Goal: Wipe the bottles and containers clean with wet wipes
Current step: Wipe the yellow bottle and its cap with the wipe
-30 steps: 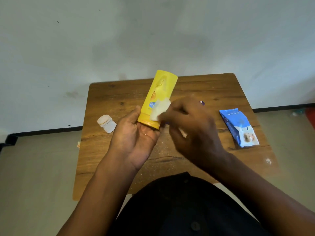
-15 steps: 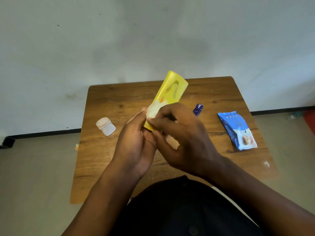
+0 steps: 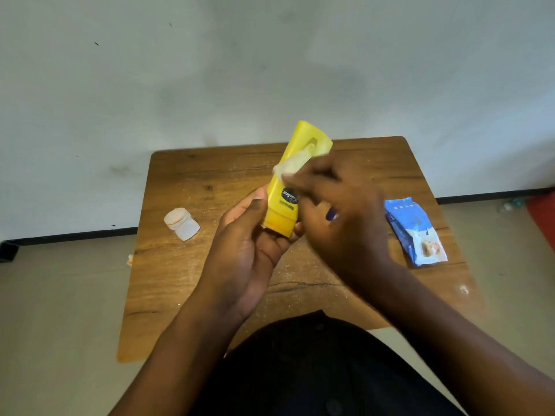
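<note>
A yellow lotion bottle (image 3: 295,175) with a dark round label is held cap-down over the wooden table (image 3: 186,265). My left hand (image 3: 252,253) grips its lower end, thumb along the left side. My right hand (image 3: 336,211), blurred by motion, pinches a white wet wipe (image 3: 289,165) against the bottle's upper front. A small white jar (image 3: 181,223) lies on its side at the table's left. A little blue item (image 3: 331,214) shows only partly behind my right hand.
A blue pack of wet wipes (image 3: 416,232) lies on the right part of the table. The table stands against a pale wall (image 3: 270,70), with floor on both sides. Something red (image 3: 545,217) sits at the far right edge.
My right hand has slid the wipe up the bottle from near the cap toward its upper part. The bottle has turned, showing the dark round label. My left hand keeps its hold.
</note>
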A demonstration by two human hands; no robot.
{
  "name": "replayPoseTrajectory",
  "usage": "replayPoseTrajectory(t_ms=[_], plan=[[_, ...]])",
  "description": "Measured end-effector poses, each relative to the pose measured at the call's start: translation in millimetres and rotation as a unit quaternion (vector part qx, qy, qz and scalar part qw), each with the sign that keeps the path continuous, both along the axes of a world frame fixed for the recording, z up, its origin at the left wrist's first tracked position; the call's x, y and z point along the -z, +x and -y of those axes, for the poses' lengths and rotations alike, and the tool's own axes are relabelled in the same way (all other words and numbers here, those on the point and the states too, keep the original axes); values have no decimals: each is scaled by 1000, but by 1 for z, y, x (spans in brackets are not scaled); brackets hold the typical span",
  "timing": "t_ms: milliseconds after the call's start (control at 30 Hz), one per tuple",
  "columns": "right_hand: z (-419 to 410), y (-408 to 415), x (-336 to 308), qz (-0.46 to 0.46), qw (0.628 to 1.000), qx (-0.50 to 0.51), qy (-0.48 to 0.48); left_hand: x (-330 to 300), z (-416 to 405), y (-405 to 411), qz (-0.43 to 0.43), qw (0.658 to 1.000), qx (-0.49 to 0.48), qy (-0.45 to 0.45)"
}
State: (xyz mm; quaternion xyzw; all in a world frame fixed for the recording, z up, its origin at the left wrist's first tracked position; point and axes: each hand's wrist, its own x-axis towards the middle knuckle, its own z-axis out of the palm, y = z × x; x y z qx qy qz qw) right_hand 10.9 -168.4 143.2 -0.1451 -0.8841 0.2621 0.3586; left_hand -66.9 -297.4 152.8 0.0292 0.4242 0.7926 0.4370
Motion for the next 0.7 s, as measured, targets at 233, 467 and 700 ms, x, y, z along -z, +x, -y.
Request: replayPoseTrajectory(t_ms=[233, 467, 700], plan=[[-15, 3, 6, -4, 1000, 4, 1, 4, -1, 0, -28, 999, 27, -11], [-52, 4, -18, -46, 995, 74, -52, 6, 3, 0, -229, 966, 32, -114], [-3, 20, 0, 68, 994, -56, 60, 9, 5, -6, -435, 867, -66, -235]])
